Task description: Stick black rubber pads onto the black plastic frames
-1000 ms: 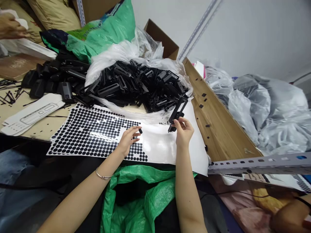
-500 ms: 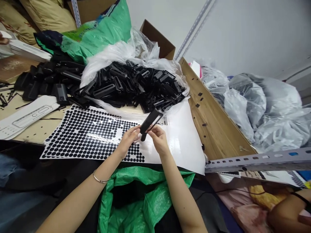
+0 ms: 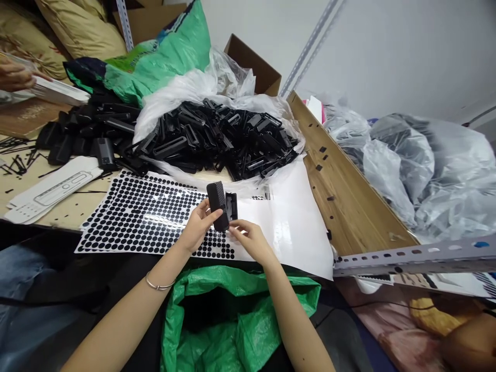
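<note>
Between my hands is a black plastic part [image 3: 218, 205] with a ribbed face and a second, hollow section beside it. My left hand [image 3: 197, 226] grips its left side, thumb across the front. The fingertips of my right hand [image 3: 251, 238] pinch its lower right end. Beneath it lie white sticker sheets [image 3: 135, 212] covered in black round dots, with some dots gone. A heap of similar black plastic parts [image 3: 217, 134] spills from a clear plastic bag [image 3: 163, 98] behind. An open green sack [image 3: 248, 330] sits below my forearms.
Along the right runs a wooden board [image 3: 341, 191] with a perforated metal rail [image 3: 418, 254]. White printed cards [image 3: 58, 188] and more black parts [image 3: 73, 134] are at left. Another person's hand [image 3: 15, 75] is at the far left, by a white stack [image 3: 60, 92].
The black part has turned from a slant to nearly upright, its ribbed face now showing. My right fingers have shifted to its lower end. The other person's hand has come further into view.
</note>
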The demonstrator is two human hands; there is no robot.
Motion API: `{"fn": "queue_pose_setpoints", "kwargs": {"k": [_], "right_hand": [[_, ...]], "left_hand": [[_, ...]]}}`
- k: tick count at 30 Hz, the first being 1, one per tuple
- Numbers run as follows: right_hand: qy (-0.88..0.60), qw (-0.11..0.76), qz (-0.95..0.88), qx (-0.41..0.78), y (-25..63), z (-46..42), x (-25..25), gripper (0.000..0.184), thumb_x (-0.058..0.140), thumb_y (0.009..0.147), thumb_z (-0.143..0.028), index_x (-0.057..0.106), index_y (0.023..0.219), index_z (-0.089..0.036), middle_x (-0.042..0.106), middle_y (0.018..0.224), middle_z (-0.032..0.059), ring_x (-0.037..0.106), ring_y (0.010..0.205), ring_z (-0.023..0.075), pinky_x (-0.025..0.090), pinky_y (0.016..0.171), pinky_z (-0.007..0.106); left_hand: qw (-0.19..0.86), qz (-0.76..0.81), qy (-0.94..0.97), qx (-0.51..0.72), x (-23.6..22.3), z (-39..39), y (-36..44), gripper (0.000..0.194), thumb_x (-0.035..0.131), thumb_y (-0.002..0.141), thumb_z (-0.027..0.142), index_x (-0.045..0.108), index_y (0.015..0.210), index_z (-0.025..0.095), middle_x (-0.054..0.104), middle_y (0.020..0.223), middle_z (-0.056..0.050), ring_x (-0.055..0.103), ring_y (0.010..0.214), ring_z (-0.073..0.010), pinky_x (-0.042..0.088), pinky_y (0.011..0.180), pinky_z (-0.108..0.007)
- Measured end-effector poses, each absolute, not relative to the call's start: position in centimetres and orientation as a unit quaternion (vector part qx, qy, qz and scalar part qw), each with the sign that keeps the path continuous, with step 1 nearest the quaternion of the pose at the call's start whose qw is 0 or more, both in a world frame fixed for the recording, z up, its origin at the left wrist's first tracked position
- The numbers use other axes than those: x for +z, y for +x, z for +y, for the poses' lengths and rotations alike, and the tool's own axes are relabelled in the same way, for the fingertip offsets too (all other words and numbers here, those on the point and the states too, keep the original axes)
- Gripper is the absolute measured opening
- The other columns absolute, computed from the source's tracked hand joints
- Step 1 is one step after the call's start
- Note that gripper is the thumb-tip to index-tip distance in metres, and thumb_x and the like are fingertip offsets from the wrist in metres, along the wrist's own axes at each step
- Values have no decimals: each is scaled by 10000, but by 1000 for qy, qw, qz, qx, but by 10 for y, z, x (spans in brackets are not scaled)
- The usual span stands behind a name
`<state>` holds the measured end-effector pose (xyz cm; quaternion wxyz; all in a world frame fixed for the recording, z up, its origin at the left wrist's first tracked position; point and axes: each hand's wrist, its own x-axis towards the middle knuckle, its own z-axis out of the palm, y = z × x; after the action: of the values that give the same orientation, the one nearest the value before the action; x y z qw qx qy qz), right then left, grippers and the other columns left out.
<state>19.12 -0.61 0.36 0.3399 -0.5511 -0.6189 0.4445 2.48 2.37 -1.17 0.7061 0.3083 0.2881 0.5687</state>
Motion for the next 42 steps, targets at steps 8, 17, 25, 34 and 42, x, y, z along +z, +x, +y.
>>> {"fn": "queue_pose_setpoints", "kwargs": {"k": [8, 17, 25, 34, 42], "right_hand": [[-577, 246, -724, 286, 191, -5, -18, 94, 658, 796, -118, 703, 790, -200, 618, 793, 26, 586, 724, 161, 482, 676, 302], [-590, 247, -732, 237, 186, -5, -25, 136, 587, 810, -69, 604, 773, -198, 569, 758, 15, 534, 772, 185, 437, 733, 324], [-604, 275, -692, 284, 178, -4, -22, 170, 579, 761, -60, 555, 671, -203, 555, 719, 3, 532, 759, 182, 428, 738, 327], [-545, 494, -529, 424, 200, -7, 2, 126, 647, 803, -338, 610, 770, -222, 636, 1021, 44, 592, 984, 207, 514, 848, 355], [-502, 526, -505, 465, 179, -20, 18, 120, 702, 777, -343, 670, 746, -232, 584, 1204, 58, 538, 1174, 249, 489, 931, 383]], "left_hand": [[721, 281, 299, 558, -5, 21, 22, 335, 830, 644, 311, 698, 930, 198, 720, 836, -2, 667, 731, -133, 525, 696, -242], [771, 286, 264, 504, -10, 16, 29, 345, 836, 633, 358, 705, 897, 177, 721, 743, -3, 654, 616, -126, 507, 576, -222], [781, 279, 211, 518, -11, 17, 32, 334, 859, 605, 322, 684, 850, 179, 695, 741, 28, 626, 624, -91, 494, 581, -195], [777, 290, 255, 498, -13, 16, 32, 330, 857, 604, 283, 699, 879, 190, 720, 872, -3, 662, 724, -130, 522, 623, -226], [788, 277, 260, 485, -18, 14, 38, 307, 861, 603, 278, 734, 873, 207, 730, 870, -2, 661, 775, -127, 526, 662, -209]]}}
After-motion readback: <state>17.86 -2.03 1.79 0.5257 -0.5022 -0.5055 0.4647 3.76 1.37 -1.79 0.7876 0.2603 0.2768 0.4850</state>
